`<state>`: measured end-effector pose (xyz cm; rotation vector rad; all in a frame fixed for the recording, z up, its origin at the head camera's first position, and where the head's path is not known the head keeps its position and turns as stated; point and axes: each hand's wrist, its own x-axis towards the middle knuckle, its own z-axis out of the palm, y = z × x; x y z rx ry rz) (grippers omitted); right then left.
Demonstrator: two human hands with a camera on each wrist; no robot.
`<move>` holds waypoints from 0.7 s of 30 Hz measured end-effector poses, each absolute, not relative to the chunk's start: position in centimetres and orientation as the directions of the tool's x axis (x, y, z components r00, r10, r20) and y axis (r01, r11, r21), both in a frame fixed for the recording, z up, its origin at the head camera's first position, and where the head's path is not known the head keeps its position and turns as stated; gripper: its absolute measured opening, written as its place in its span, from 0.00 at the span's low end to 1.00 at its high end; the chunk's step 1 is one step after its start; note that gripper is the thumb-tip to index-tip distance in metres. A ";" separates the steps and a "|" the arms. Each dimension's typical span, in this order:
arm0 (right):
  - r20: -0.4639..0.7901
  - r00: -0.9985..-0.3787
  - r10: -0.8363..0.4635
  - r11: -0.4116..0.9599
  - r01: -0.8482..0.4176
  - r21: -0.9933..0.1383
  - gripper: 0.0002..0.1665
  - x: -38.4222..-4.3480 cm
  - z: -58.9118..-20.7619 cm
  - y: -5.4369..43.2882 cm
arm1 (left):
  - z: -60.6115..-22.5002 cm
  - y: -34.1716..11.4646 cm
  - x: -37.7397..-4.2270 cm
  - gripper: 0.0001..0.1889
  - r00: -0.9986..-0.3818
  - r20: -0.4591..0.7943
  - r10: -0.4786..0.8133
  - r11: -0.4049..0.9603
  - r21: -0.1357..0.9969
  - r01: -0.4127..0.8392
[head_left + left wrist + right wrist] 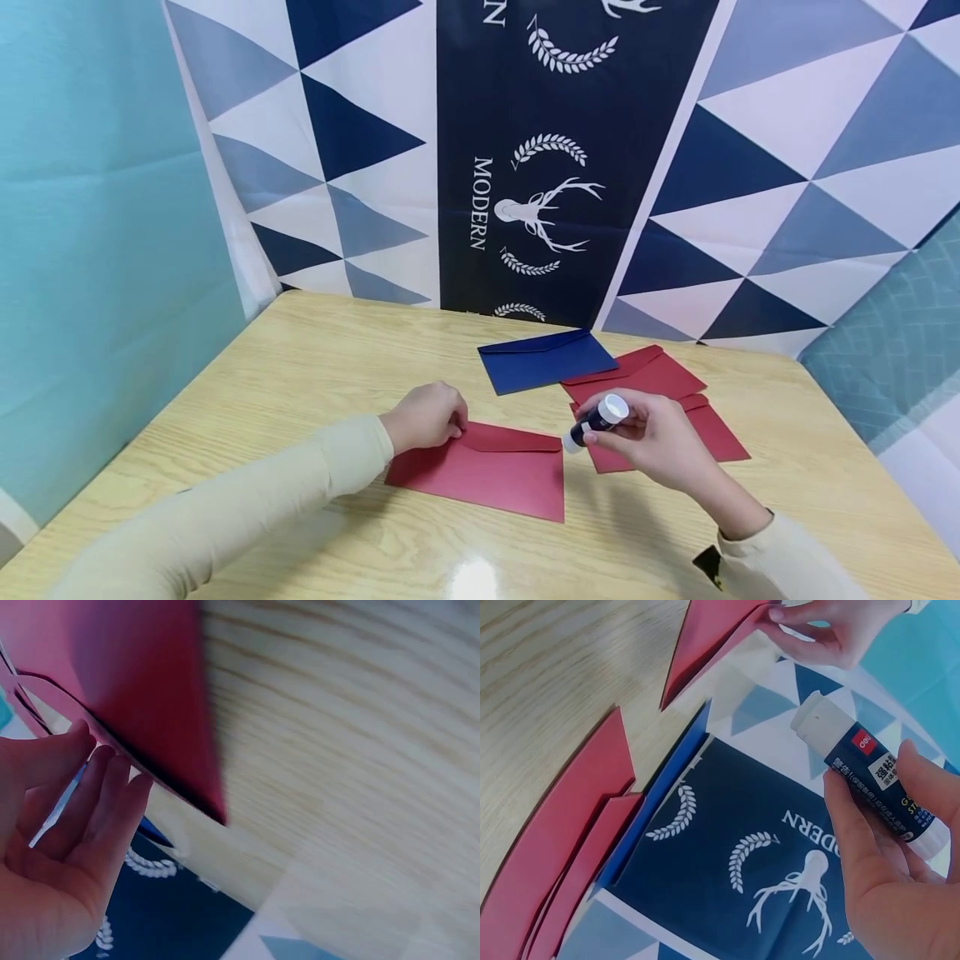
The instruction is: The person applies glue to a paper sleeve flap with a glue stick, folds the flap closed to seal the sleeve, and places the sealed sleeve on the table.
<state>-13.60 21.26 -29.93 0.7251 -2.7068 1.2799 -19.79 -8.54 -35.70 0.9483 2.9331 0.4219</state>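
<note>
A red envelope [498, 479] lies on the table in front of me, its flap along the far edge. My left hand [429, 417] pinches that flap edge near the envelope's far left corner. In the left wrist view the thumb and fingertips of the left hand [82, 802] meet at the edge of the red envelope [142, 697]. My right hand [667, 437] grips a dark blue and white glue stick [881, 772] between thumb and fingers. The glue stick [595, 423] is tilted, its lower white end beside the envelope's far right corner; contact cannot be told.
Two more red envelopes [716, 433] overlap at the right, partly behind the right hand. A blue envelope [543, 364] lies farther back, touching them. Behind the wooden table [315, 350] hangs a patterned cloth [525, 208]; a teal sheet [112, 208] stands at the left.
</note>
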 end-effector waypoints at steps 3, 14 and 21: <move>0.246 -0.889 -0.387 0.545 -0.435 -0.717 0.18 -13.6 -30.1 21.4 | -36.0 -9.2 -19.9 0.03 -0.829 0.068 0.554 0.793 0.259 0.551; 0.249 -0.894 -0.372 0.567 -0.431 -0.702 0.18 -13.7 -30.0 21.7 | -36.6 -10.0 -20.0 0.03 -0.813 0.162 0.559 0.774 0.251 0.582; 0.235 -0.898 -0.373 0.551 -0.418 -0.722 0.18 -13.6 -30.6 21.9 | -36.1 -10.2 -20.5 0.02 -0.794 0.078 0.603 0.753 0.274 0.599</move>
